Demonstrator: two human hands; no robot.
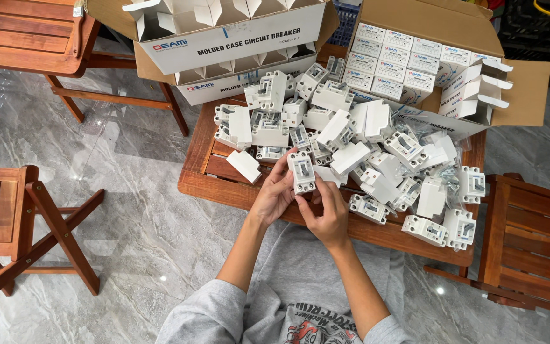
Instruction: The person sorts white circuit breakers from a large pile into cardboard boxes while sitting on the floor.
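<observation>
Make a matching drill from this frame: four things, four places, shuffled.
Things
1. White plastic circuit breaker with a grey switch
2. Pile of loose white plastic breakers
3. Small white printed cartons in packed rows
4. Folding wooden slatted chair with crossed legs

Places
A. On the grey marble floor, left of the low wooden table
B. Held between the left hand and right hand
C. Inside the open brown cardboard box, upper right
D. Spread over the tabletop

Pairs: 1-B, 2-D, 3-C, 4-A
</observation>
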